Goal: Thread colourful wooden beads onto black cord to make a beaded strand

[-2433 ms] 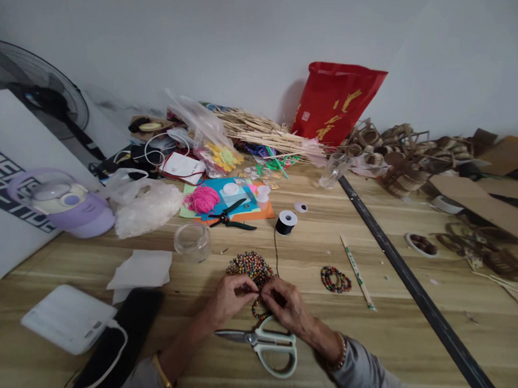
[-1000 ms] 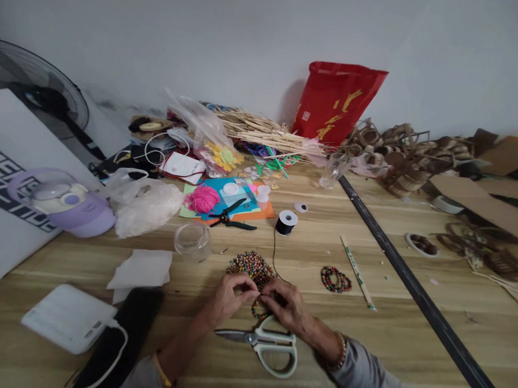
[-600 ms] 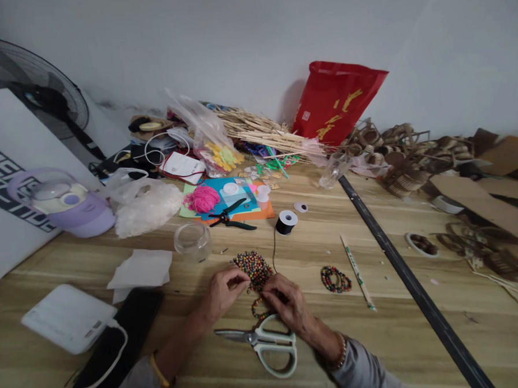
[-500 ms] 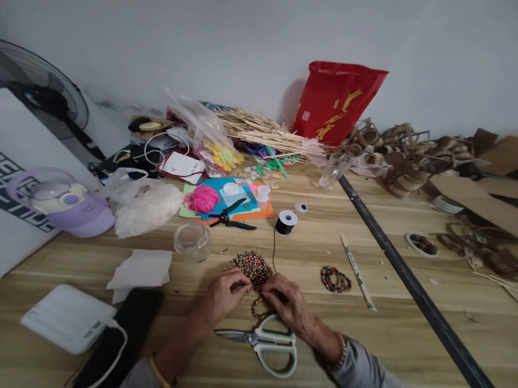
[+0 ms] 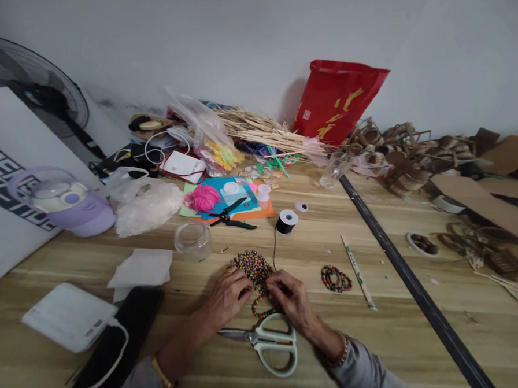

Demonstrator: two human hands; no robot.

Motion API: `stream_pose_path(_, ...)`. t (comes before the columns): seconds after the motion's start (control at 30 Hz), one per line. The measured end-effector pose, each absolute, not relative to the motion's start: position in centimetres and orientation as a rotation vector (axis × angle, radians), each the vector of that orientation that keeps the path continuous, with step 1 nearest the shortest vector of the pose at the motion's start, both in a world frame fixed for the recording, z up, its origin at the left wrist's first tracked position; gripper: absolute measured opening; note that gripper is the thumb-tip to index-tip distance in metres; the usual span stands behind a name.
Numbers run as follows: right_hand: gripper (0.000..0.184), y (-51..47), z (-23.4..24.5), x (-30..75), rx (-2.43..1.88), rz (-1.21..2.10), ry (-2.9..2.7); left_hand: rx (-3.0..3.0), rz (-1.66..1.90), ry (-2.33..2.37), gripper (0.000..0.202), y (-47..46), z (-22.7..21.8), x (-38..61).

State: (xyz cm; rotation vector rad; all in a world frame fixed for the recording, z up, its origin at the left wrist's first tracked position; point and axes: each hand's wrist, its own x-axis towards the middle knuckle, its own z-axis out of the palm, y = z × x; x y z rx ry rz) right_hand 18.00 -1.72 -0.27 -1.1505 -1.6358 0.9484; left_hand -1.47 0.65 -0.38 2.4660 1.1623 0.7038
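A heap of small multicoloured beads (image 5: 250, 264) lies on the wooden table in front of me. My left hand (image 5: 229, 293) rests at the heap's left edge, fingers bent and drawn together; whatever its fingertips hold is too small to see. To the right, my right hand (image 5: 291, 296) pinches a cord that runs down from a spool of black cord (image 5: 286, 221). A curved string of beads (image 5: 260, 308) lies between my hands, partly hidden by the right one. Scissors with pale green handles (image 5: 273, 344) lie just below, their blades pointing left.
A coiled beaded bracelet (image 5: 335, 278) and a thin patterned stick (image 5: 357, 273) lie right. Beyond my left hand stand a clear jar (image 5: 192, 241) and black-handled pliers (image 5: 229, 215). A white power bank (image 5: 69, 315) sits left; a dark strip (image 5: 402, 267) crosses the right side.
My left hand has turned knuckles-up and its fingers have lowered toward the beads. My right hand has shifted slightly right, away from the left fingertips.
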Motion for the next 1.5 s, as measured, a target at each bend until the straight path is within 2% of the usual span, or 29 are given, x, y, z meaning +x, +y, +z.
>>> stream_pose_path(0.43,0.019,-1.5,0.0,18.0,-1.165,0.881,-1.643,2.525,0.645,1.186,0.012,0.6,-0.7,-1.2)
stream_pose_path(0.73,0.019,-1.6,-0.1,17.9,-1.137,0.875,-1.679,2.538,0.734,1.172,0.015,0.6,-0.7,-1.1)
stream_pose_path(1.03,0.02,-1.7,0.1,17.9,-1.128,0.856,-1.736,1.986,0.956,1.163,0.009,1.0,0.3,-1.1)
stream_pose_path(1.27,0.019,-1.8,0.1,17.8,-1.095,0.852,-1.773,1.623,0.864,1.114,0.007,1.4,0.4,-1.2)
stream_pose_path(1.5,0.019,-1.8,-0.1,17.8,-1.106,0.845,-1.794,1.566,0.827,1.09,0.007,1.2,0.7,-1.0)
